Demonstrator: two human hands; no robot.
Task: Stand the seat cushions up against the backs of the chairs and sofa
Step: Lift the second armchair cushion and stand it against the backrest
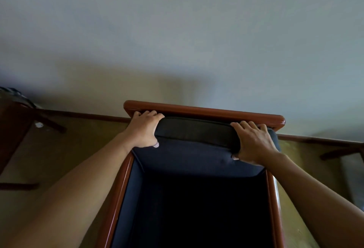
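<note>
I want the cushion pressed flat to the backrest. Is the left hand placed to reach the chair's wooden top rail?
Probably yes. The left hand grips the upper left corner of the cushion, and its fingertips already lie against the wooden top rail. Nothing sits between them.

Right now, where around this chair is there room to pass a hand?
Free: the cushion's top edge between left hand and right hand, and the dark seat well between the wooden arms. Crowded: both upper corners under the chair's back rail.

We see a wooden-framed chair (204, 110) carrying a dark blue seat cushion (197, 133), stood upright against its back.
</note>
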